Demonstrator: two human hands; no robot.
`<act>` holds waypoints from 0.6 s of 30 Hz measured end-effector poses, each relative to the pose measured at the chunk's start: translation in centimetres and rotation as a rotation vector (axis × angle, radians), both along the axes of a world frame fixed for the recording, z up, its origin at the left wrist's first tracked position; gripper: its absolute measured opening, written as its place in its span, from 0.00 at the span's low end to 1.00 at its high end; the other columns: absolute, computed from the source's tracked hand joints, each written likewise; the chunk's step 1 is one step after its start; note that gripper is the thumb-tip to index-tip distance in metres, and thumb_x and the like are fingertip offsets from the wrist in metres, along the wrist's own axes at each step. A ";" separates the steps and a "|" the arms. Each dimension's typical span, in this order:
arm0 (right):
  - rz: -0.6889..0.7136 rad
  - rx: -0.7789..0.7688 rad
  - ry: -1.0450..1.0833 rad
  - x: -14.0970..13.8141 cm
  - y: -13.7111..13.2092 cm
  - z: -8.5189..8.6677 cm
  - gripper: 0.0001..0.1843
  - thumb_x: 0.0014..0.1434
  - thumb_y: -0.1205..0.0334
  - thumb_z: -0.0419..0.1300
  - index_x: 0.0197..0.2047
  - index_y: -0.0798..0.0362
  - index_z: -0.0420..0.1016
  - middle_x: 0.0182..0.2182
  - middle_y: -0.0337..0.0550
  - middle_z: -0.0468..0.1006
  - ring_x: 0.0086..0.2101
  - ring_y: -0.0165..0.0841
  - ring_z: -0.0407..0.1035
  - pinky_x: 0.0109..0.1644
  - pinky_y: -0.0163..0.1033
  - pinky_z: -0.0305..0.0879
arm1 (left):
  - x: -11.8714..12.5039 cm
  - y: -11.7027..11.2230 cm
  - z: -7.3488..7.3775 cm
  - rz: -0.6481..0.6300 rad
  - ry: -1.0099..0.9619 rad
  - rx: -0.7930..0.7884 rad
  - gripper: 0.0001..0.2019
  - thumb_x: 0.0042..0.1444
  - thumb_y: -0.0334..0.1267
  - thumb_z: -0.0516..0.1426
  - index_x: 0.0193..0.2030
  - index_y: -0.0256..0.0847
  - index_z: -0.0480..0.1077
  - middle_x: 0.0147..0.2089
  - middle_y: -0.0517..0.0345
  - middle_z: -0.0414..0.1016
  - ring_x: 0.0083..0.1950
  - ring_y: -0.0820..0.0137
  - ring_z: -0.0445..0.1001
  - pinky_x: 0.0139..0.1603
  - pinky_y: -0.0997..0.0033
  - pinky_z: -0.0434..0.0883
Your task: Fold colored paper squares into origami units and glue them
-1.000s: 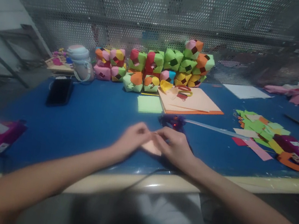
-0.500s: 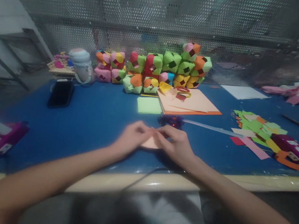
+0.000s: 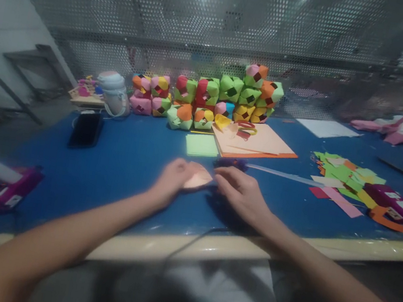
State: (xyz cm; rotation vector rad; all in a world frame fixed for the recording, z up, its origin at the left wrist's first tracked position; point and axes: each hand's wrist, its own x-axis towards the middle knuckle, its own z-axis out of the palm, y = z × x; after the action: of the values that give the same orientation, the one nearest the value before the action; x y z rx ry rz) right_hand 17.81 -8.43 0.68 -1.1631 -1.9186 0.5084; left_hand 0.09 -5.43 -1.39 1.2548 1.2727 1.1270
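I have the folded peach paper (image 3: 197,179) just above the near middle of the blue tabletop (image 3: 127,165), its form roughly a flattened wedge with a pointed right corner and a faint crease. The left hand (image 3: 172,179) grips its left end between thumb and bent fingers. The right hand (image 3: 239,189) is half curled beside the pointed corner; blur keeps me from telling whether its fingertips pinch the paper. Behind that hand I make out a dark glue gun (image 3: 227,163), partly hidden, with a slim, translucent glue stick (image 3: 285,174) running right. Farther back lie smooth, square pale-green sheets (image 3: 201,145) and, beside them, larger peach sheets (image 3: 267,141) over orange ones, with looped scissors handles (image 3: 246,127) on top. Past these I see puffy, interlaced paper cubes (image 3: 230,88), stacked in multicoloured columns before a perforated metal screen (image 3: 221,17). Jagged paper scraps (image 3: 351,174) spread to the right; a glossy black phone (image 3: 86,130) lies far left.
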 end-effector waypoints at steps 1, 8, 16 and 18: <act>0.021 0.029 -0.029 0.4 -0.3 0.1 0.11 0.60 0.60 0.53 0.39 0.55 0.74 0.32 0.44 0.78 0.28 0.29 0.70 0.33 0.34 0.66 | -0.1 0.2 0.0 0.023 -0.030 -0.012 0.11 0.41 0.39 0.59 0.25 0.39 0.60 0.26 0.62 0.69 0.29 0.74 0.68 0.28 0.76 0.64; -0.030 0.060 -0.334 5.8 -2.1 0.1 0.14 0.60 0.58 0.53 0.25 0.52 0.69 0.21 0.39 0.73 0.22 0.28 0.65 0.27 0.33 0.60 | -0.2 0.7 0.1 0.054 -0.205 -0.089 0.12 0.42 0.37 0.60 0.28 0.38 0.60 0.24 0.61 0.69 0.26 0.72 0.72 0.25 0.72 0.69; -0.091 -0.183 -0.371 6.9 1.7 0.7 0.14 0.55 0.53 0.56 0.36 0.55 0.73 0.30 0.45 0.77 0.28 0.34 0.69 0.29 0.36 0.62 | 0.5 0.1 0.4 -0.027 -0.185 -0.092 0.11 0.46 0.37 0.60 0.32 0.36 0.63 0.32 0.54 0.73 0.28 0.71 0.73 0.25 0.73 0.71; -0.045 -0.198 -0.393 6.3 2.7 0.4 0.12 0.55 0.54 0.56 0.32 0.56 0.73 0.29 0.45 0.77 0.26 0.33 0.68 0.27 0.36 0.61 | 0.4 -0.2 0.6 -0.056 -0.197 -0.088 0.11 0.46 0.37 0.60 0.34 0.36 0.64 0.33 0.53 0.73 0.28 0.72 0.73 0.24 0.73 0.71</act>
State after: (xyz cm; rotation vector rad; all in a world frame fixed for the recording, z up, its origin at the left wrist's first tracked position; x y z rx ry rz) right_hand 24.14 -5.77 1.05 -1.5202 -2.2046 0.4795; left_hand 0.53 -5.67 -0.78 1.0802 1.1206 1.1135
